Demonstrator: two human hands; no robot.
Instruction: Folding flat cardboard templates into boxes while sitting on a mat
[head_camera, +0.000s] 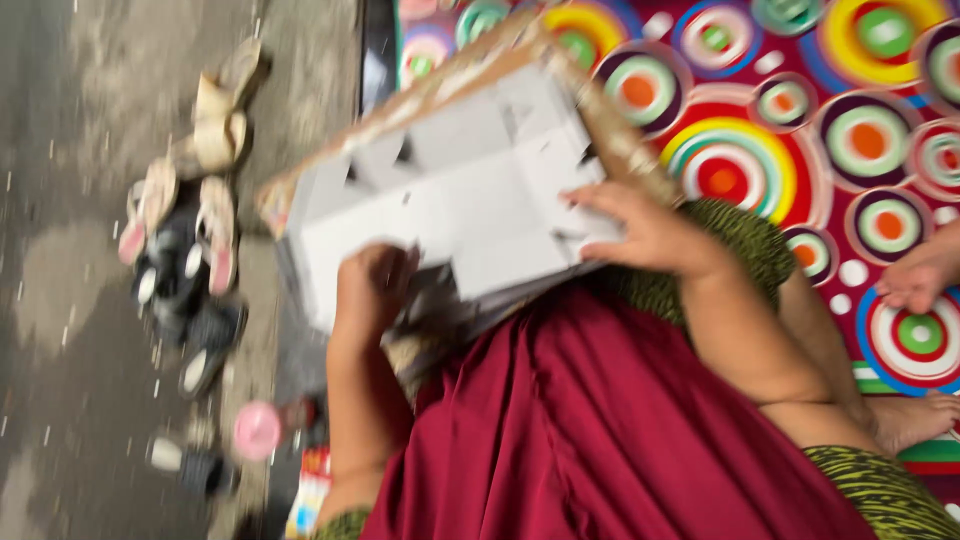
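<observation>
one head-worn view looks steeply down, close over the lap, tilted, blurred, with mat (800, 150) and floor (60, 300) beyond.

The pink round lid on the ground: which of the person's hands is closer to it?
Left. The left hand grips the cardboard's lower edge, above the pink lid; the right hand rests farther away on the cardboard.

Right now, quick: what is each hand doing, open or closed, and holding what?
Left hand: closed on the near edge of the white cardboard sheet.
Right hand: open, fingers spread flat on the same sheet, pressing rather than gripping.
</observation>
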